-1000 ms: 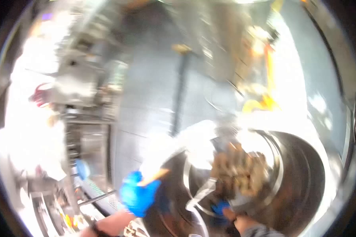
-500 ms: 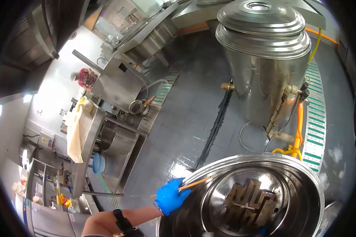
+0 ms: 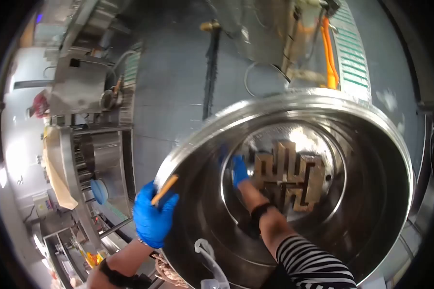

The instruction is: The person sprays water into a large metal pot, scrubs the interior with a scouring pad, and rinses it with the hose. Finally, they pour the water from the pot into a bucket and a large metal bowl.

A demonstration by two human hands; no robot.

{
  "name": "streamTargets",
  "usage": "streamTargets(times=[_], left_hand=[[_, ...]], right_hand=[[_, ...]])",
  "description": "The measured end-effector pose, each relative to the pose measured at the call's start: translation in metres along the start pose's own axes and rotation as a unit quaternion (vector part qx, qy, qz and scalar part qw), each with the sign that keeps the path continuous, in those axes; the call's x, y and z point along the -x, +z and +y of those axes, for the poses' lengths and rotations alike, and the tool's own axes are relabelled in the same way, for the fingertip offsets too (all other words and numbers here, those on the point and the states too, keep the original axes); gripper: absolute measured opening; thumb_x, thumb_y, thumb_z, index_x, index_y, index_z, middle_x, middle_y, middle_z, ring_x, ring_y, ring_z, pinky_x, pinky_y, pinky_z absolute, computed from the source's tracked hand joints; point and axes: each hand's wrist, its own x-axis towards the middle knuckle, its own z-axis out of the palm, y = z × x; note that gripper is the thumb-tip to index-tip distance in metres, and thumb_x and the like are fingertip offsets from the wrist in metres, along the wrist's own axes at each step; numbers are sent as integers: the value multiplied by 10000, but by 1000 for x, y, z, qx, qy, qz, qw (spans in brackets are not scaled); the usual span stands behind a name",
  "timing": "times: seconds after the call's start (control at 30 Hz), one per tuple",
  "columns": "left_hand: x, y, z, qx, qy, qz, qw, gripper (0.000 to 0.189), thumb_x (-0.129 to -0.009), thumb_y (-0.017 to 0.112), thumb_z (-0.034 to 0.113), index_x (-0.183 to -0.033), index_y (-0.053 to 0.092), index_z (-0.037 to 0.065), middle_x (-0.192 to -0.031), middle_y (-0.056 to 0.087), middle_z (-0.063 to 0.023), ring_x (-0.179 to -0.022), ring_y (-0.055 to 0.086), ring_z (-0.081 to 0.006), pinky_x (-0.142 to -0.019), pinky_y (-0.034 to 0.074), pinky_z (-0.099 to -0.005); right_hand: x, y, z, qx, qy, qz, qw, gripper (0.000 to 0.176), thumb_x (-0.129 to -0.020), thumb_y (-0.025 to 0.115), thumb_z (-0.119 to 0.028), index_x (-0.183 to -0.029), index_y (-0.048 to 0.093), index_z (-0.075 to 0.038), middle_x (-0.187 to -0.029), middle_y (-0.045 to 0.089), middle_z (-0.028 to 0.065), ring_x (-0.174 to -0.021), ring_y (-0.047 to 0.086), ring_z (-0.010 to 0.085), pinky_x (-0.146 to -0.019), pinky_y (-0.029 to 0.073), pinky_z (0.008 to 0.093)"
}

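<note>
Reaches low into the steel vat [image 3: 371, 192], beside zigzag metal blocks [image 3: 314, 185] at the bottom, with the right hand [image 3: 240, 172]; cannot tell whether open. With the left hand [image 3: 154, 219], by the rim [image 3: 241, 107], grips a wooden stick [image 3: 166, 188], perhaps keeping it clear.

We cannot tell whether the right hand [image 3: 239, 172], deep in the pot [image 3: 371, 192], grips anything (it shows too small). The left hand [image 3: 153, 219] hides the lower end of the stick [image 3: 165, 189]. The top edge crops the metal barrel [image 3: 253, 38]; the bottom, our striped sleeve [image 3: 313, 262].
</note>
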Motion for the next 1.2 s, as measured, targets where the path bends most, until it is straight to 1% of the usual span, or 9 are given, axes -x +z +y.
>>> streamTargets(times=[0.07,0.17,0.23,0.43,0.6,0.73,0.87,1.1,1.2], left_hand=[[-1,0,0,32,-6,25,999,363,-617,655,140,-902,480,0,-767,513,-154,-696,505,-302,-627,398,-344],[0,2,2,53,-5,30,998,361,-624,651,127,-912,477,-3,-765,514,-151,-703,509,-289,-634,399,-335],[-2,1,2,49,13,10,999,368,-626,649,105,-928,470,-4,-779,512,-145,-709,509,-276,-649,399,-325],[-1,3,-1,67,1,40,997,382,-623,651,76,-940,458,-16,-800,506,-143,-713,503,-243,-659,396,-315],[-2,1,0,20,33,45,998,373,-629,648,85,-934,459,-18,-771,505,-148,-701,501,-253,-652,396,-314],[-3,2,-3,54,30,42,997,352,-630,647,90,-920,468,0,-766,505,-133,-700,497,-250,-651,394,-314],[-1,4,1,81,3,46,996,335,-631,642,81,-911,474,4,-760,504,-123,-701,495,-237,-650,393,-308],[-2,0,6,107,-36,28,993,337,-626,638,65,-919,484,4,-774,510,-119,-700,506,-221,-657,399,-301],[0,9,9,108,-50,50,992,335,-609,635,15,-910,488,4,-779,520,-94,-698,506,-188,-656,400,-274]], right_hand=[[36,129,-109,214,-7,245,946,545,-810,323,-444,-1172,334,-37,-1193,362,50,-1096,306,191,-913,231,304],[6,123,-149,126,-174,88,973,510,-836,320,-361,-1202,290,-8,-1229,317,29,-1085,320,132,-918,218,257],[43,149,-160,316,64,87,943,578,-804,327,-425,-1223,246,-37,-1257,260,140,-1123,284,224,-927,207,328],[133,-14,31,863,73,-231,444,332,-817,271,-250,-928,489,-26,-921,515,208,-853,489,342,-832,329,390],[233,65,-67,788,181,-11,589,361,-723,468,-362,-827,562,-29,-819,564,161,-764,537,312,-703,404,388],[231,129,-103,673,-70,25,736,122,-642,586,-133,-702,500,-70,-719,538,145,-674,524,303,-594,418,366],[183,199,-179,762,-245,-57,597,460,-619,490,-51,-1075,461,-103,-848,509,189,-790,507,308,-656,417,383],[59,172,-247,950,-219,-183,123,200,-723,492,-169,-899,579,-133,-903,539,125,-828,509,308,-673,420,383],[22,163,-233,962,72,-153,214,230,-756,462,-192,-942,573,-116,-1061,501,95,-940,485,290,-804,377,350]])
